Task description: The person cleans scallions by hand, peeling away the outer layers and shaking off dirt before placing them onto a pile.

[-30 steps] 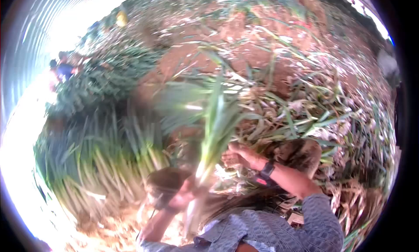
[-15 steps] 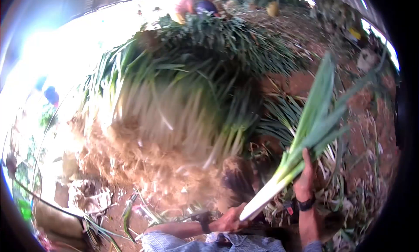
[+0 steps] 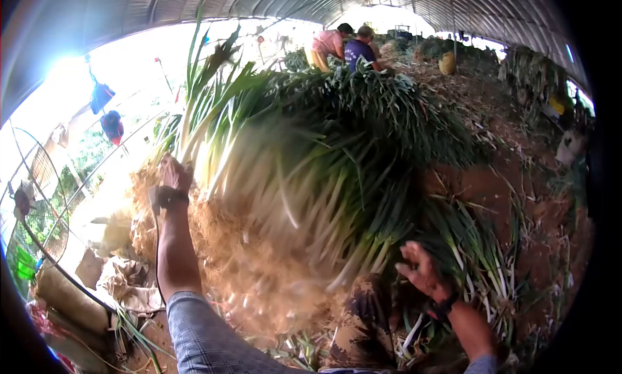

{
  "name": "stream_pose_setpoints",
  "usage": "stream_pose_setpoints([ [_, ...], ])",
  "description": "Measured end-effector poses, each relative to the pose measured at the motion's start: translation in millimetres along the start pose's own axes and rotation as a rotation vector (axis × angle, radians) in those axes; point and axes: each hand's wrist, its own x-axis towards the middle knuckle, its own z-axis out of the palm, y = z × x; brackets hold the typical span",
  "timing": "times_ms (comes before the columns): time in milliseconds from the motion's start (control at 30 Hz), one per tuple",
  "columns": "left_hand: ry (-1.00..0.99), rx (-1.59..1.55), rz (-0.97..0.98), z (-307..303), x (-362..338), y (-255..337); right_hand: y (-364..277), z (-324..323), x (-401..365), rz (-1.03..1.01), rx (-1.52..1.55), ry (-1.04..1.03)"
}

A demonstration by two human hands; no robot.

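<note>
A large heap of leeks [image 3: 324, 180] lies before me, green leaves toward the back and brown hairy roots [image 3: 259, 270] toward me. At its left end my left hand [image 3: 175, 173], with a band on the wrist, is closed round the root ends of some leeks [image 3: 207, 124]; their leaves rise above the heap. My right hand [image 3: 424, 270] hovers at the heap's right end with fingers apart and nothing in them. Beside it, on the right, a smaller bunch of leeks [image 3: 483, 254] lies on the ground.
Two people [image 3: 343, 47] bend over leaves behind the heap. A wire fan guard [image 3: 42, 186] and crumpled sacking [image 3: 129, 283] are at left. Leaf scraps litter the brown soil [image 3: 466, 186] at right. My knee [image 3: 366, 316] is close to the roots.
The trimmed leek that both hands held is out of them. My left hand has reached forward and left to the heap. The right hand has opened, and the view has tilted up.
</note>
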Motion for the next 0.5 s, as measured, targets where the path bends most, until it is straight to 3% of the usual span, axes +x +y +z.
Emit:
stream_pose_setpoints([
  [33, 0.008, 0.002, -0.061, -4.3, -14.4, 16.1, 39.4, 2.0, -16.6, 0.043, 0.190, 0.086],
  [67, 0.016, 0.003, -0.122, -8.7, -28.7, 32.4, 54.8, -7.3, -34.7, 0.107, 0.195, 0.102],
  [100, -0.103, -0.048, -0.175, -7.9, -52.2, 55.1, 79.5, -13.7, -52.7, 0.185, 0.238, 0.065],
  [167, -0.236, -0.425, -0.173, -20.1, -117.0, 122.6, 150.1, -29.7, -90.8, 0.239, 0.164, 0.093],
  [200, -0.256, -0.634, -0.140, -22.4, -156.1, 162.0, 178.9, -38.9, -108.7, 0.370, 0.167, 0.137],
  [233, -0.288, -0.836, -0.112, -26.6, -198.9, 204.5, 166.5, -48.7, -119.8, 0.509, 0.196, 0.190],
  [300, -0.386, -1.174, -0.082, -47.6, -274.3, 283.1, 188.3, -71.0, -141.5, 0.506, 0.177, 0.286],
  [367, -0.622, -1.323, -0.150, -98.9, -311.7, 355.9, 193.0, -104.7, -156.4, 0.583, -0.076, 0.246],
  [400, -0.779, -1.519, -0.270, -118.2, -329.2, 388.9, 239.7, -123.2, -178.6, 0.438, -0.321, 0.284],
  [433, -0.970, -1.703, -0.400, -134.6, -345.5, 420.1, 300.3, -135.7, -202.8, 0.337, -0.395, 0.487],
  [467, -1.084, -1.799, -0.363, -156.9, -350.9, 446.7, 258.4, -137.1, -203.8, 0.421, -0.536, 0.676],
  [500, -1.176, -1.935, -0.394, -191.9, -347.7, 474.4, 266.1, -162.6, -216.7, 0.577, -0.768, 0.512],
])
